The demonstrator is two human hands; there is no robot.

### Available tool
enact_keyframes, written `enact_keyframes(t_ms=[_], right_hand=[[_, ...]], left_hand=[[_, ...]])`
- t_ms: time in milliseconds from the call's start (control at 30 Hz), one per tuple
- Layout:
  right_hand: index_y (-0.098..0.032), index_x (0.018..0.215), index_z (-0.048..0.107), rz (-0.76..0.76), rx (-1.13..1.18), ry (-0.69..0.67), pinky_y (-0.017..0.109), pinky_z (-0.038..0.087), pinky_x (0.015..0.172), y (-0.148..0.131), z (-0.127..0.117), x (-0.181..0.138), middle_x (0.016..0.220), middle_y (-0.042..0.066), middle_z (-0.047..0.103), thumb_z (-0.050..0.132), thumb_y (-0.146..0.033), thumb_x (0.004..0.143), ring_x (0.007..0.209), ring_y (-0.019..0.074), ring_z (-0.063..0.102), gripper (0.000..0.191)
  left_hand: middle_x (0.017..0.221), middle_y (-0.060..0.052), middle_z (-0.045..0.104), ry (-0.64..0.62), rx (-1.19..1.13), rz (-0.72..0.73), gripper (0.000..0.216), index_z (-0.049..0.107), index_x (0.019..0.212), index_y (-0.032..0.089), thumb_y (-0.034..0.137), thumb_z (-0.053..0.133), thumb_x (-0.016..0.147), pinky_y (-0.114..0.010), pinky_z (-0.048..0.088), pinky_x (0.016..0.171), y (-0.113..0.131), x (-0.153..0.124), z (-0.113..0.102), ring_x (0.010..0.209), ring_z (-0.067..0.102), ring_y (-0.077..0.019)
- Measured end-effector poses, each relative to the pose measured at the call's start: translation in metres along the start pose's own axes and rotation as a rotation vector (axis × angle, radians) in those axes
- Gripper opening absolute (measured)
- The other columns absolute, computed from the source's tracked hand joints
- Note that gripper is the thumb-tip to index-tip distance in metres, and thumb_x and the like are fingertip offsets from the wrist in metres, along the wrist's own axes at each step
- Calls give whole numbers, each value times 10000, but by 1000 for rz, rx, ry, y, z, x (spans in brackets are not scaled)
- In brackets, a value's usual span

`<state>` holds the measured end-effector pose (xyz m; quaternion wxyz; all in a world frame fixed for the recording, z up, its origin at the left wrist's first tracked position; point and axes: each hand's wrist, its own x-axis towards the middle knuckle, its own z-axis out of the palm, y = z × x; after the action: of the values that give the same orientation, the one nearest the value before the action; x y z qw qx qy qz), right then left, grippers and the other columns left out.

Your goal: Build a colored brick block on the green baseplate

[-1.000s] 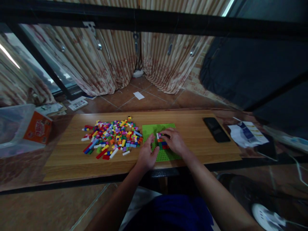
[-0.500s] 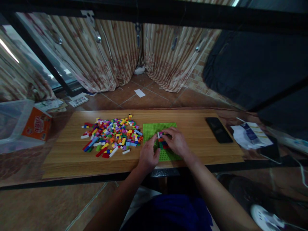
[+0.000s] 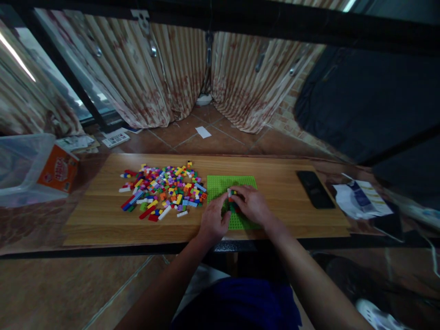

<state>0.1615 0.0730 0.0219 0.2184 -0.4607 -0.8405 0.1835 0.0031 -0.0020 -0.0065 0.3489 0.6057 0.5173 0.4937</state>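
A green baseplate (image 3: 223, 183) lies on the wooden table (image 3: 275, 206) in front of me. A small stack of coloured bricks (image 3: 231, 194) stands on the plate. My right hand (image 3: 252, 204) covers the stack from the right, fingers curled and pressing on it. My left hand (image 3: 213, 220) rests on the plate's left edge, fingers bent against the stack's left side. A heap of loose coloured bricks (image 3: 161, 190) is spread on the table to the left of the plate.
A black phone (image 3: 314, 189) lies on the table at the right. Papers (image 3: 360, 199) sit past the table's right end. A clear plastic bin (image 3: 20, 169) and an orange box (image 3: 58, 169) stand at the left. Striped curtains (image 3: 192, 73) hang behind.
My left hand has closed in from the plate's left edge onto the brick stack. The right hand stays on the stack. The camera view has shifted slightly.
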Motion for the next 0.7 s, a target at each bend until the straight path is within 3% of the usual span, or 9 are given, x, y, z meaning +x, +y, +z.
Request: enact_keyframes(t_ms=[167, 333, 700], right_hand=[[-208, 1176, 661, -58, -12, -168, 369, 482, 881, 7, -19, 16, 1084, 82, 711, 534, -254, 912, 994, 238, 643, 296], [-209, 1048, 706, -113, -23, -237, 341, 470, 887, 8, -25, 23, 1016, 61, 715, 528, -223, 913, 968, 207, 633, 224], [-190, 1039, 697, -64, 111, -127, 368, 457, 896, 12, -15, 12, 982, 70, 674, 574, -220, 888, 964, 207, 589, 197]], left_hand=[[1297, -132, 612, 12, 58, 25, 514, 557, 1317, 190, 188, 610, 806, -504, 374, 1089, -2, 0, 0, 1215, 541, -314], [1312, -144, 597, -30, 209, 51, 535, 488, 1356, 135, 182, 556, 828, -494, 430, 1053, -3, -1, 1, 1214, 540, -284], [1312, -127, 596, -16, 275, 110, 511, 472, 1355, 159, 201, 530, 848, -482, 445, 1050, -4, -1, 1, 1214, 545, -262]])
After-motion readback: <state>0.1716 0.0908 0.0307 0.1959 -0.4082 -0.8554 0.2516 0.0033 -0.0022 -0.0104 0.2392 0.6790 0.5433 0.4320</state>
